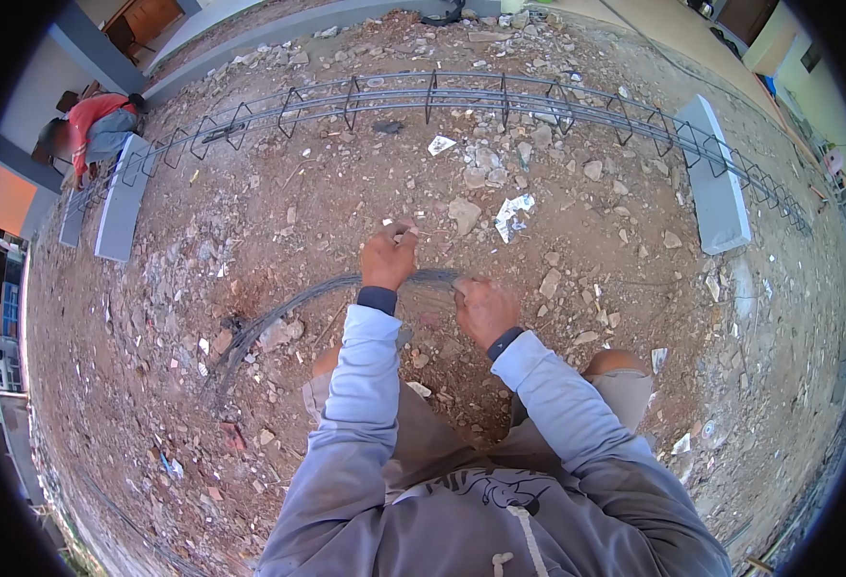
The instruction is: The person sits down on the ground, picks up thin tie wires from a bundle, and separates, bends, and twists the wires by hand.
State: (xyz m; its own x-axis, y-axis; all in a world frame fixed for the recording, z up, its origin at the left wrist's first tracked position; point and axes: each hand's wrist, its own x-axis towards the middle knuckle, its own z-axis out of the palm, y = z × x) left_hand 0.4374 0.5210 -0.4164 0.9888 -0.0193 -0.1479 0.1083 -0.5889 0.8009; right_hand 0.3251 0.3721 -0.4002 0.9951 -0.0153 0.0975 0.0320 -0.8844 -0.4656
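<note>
A bundle of thin dark wires (pixel 293 296) curves over the stony ground, its frayed end at the lower left. My left hand (pixel 389 255) is over the bundle, fingers curled together; whatever is between them is too small to name. At the bundle's right end, my right hand (pixel 487 310) has its fingers closed round the wire ends. Beyond both hands, a long rebar cage (pixel 428 101) with square stirrups spans the yard, resting on a grey block (pixel 123 200) at the left and another grey block (pixel 716 183) at the right.
A person in a red top (pixel 98 115) crouches at the far left beside the cage's end. Broken stones and torn paper scraps (pixel 513 217) lie on the ground ahead. A low concrete kerb (pixel 250 46) runs behind the cage.
</note>
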